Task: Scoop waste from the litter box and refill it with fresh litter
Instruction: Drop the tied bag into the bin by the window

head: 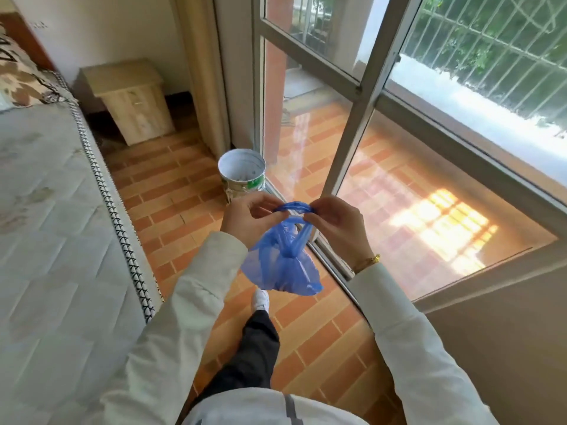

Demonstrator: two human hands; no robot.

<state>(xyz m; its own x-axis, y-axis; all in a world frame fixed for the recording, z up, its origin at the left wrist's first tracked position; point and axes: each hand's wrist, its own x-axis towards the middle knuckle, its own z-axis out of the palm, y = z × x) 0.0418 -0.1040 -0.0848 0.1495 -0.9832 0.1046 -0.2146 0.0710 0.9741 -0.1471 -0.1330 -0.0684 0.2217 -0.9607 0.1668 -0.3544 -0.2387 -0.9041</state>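
A small blue plastic bag (283,265) hangs in front of me, bulging at the bottom and knotted once at its neck. My left hand (245,219) pinches one twisted handle of the bag. My right hand (334,222) pinches the other handle, and a blue strand stretches between the two hands. Both arms are in pale sleeves, and a gold bracelet sits on the right wrist. No litter box or scoop is in view.
An open white tin can (242,176) stands on the orange tiled floor (171,191) by the sliding glass door frame (352,133). A mattress (52,210) fills the left side. A wooden bedside cabinet (132,99) stands at the back. My leg and white shoe (260,300) are below the bag.
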